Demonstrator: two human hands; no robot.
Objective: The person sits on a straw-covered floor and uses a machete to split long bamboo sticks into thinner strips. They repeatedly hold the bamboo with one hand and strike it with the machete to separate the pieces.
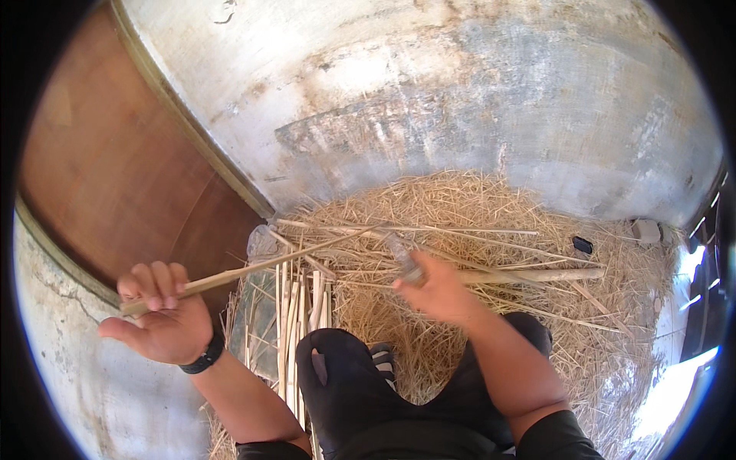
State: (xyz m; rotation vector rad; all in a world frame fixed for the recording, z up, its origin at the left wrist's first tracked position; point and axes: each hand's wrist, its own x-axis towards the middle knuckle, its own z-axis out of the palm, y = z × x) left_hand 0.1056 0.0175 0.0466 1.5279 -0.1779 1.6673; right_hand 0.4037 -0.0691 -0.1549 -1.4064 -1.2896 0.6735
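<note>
Head view: left hand (157, 314) grips a long cane strip (253, 268) slanting up-right; right hand (437, 290), blurred, closes around a small tool (405, 261) above the straw (475, 207).

Split strips (295, 322) lie left of straw pile (491, 230).

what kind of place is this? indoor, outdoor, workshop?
Probably a rough work corner or shed, on the ground against a building wall. Signs: a stained plaster wall beside a brown wooden door, a pile of straw on the floor, and split cane strips laid by the person's knee.
</note>
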